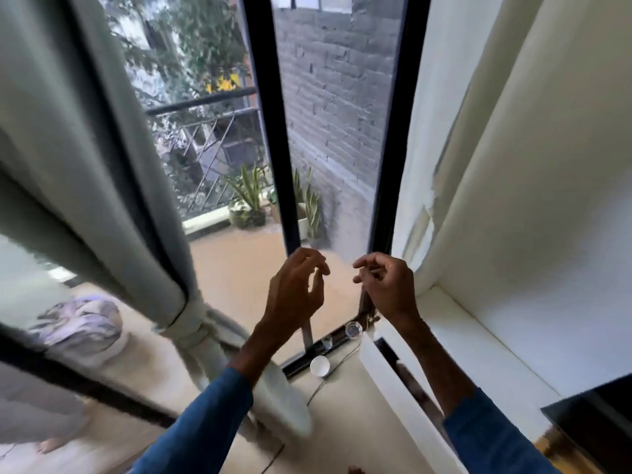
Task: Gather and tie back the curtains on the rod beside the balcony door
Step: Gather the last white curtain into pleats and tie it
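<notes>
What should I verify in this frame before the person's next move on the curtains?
1. Grey curtain gathered clear of the door glass: ok.
2. Tie band wrapped around the gathered curtain: ok; how tight it is, cannot tell.
3. Left hand free, fingers loosely curled, touching no fabric: ok.
4. Right hand empty: cannot tell, its fingertips are drawn close together.
5. Curtain rod: cannot tell, out of frame.
6. Floor near the hem free of clutter: not ok, a white round object lies there.
</notes>
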`<state>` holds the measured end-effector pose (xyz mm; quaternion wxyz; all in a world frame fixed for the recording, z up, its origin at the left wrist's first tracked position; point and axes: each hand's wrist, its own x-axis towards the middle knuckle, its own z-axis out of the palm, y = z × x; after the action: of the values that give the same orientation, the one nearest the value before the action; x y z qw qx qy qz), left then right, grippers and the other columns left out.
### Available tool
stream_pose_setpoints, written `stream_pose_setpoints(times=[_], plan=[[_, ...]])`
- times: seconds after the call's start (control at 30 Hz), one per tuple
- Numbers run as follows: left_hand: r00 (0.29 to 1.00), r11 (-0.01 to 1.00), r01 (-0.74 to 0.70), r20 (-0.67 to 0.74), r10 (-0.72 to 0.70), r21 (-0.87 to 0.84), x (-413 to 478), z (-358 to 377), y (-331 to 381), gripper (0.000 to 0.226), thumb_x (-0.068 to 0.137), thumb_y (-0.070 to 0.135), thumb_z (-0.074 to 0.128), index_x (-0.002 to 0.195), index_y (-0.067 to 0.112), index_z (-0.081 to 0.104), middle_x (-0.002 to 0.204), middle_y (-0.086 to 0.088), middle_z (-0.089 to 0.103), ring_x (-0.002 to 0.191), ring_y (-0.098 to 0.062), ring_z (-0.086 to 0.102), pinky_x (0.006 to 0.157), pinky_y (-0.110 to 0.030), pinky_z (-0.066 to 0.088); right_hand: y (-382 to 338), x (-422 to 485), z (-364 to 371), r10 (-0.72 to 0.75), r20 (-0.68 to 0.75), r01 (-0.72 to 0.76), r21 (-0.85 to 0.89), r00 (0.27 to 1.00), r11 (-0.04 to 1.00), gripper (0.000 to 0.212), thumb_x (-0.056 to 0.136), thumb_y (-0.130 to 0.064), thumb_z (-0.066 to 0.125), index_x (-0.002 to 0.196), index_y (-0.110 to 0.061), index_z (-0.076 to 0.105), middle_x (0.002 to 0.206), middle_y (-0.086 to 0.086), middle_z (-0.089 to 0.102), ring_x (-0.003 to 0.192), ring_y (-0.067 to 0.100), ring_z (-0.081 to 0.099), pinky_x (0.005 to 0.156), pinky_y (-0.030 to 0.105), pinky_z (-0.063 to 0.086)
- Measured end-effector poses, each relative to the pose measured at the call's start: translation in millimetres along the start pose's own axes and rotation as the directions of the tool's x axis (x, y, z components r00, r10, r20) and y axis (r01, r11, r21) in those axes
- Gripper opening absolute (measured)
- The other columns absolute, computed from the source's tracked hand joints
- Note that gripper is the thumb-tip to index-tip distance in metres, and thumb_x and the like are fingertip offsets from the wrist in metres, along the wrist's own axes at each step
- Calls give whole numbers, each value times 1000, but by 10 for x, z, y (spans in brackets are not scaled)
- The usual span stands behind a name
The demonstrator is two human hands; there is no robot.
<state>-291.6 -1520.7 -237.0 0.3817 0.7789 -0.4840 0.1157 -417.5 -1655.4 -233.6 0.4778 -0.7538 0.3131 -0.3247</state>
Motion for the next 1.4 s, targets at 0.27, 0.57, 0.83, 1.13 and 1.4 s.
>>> stream_pose_setpoints(times=[0.27,0.57,0.83,1.13,1.4], plan=[[998,995,-47,-56,42,-91,1092,319,417,17,89,12,57,87,28,61,102,16,59,75,-8,61,56,-32,55,-284,943,-856,-131,-126,130,-19,983,991,22,90,-1,61,84,-18,74,80,-9,75,67,7,74,62,46,62],[936,936,-295,-254,243,-194,2531,72,1260,19,89,9,61,87,27,64,99,15,63,78,-7,64,55,-32,55,-1474,1856,-1658,-562,-517,548,-199,645,812,6,87,-10,74,90,-15,72,89,-10,73,81,8,69,55,16,53],[841,887,-450,-382,383,-102,3473,-297,1959,11,90,15,63,91,26,64,99,14,64,75,-5,63,58,-28,56,-2108,2518,-2084,-635,-604,597,-305,481,742,9,88,-21,73,95,-16,71,95,-7,72,87,8,68,61,20,59],[744,861,-497,-459,487,109,4595,-837,2548,18,89,23,64,107,22,61,104,10,64,71,-5,60,62,-16,47,-2980,3432,-2690,-636,-695,677,-292,335,676,63,78,-56,80,123,-16,59,123,-4,64,107,10,62,81,27,58],[744,915,-402,-570,348,35,5437,-1336,3320,53,92,63,53,123,19,50,114,5,65,95,-16,65,75,-31,45,-3799,3960,-2852,-826,-537,779,-442,168,445,55,87,-35,75,133,-9,58,124,5,65,111,17,62,95,30,53]])
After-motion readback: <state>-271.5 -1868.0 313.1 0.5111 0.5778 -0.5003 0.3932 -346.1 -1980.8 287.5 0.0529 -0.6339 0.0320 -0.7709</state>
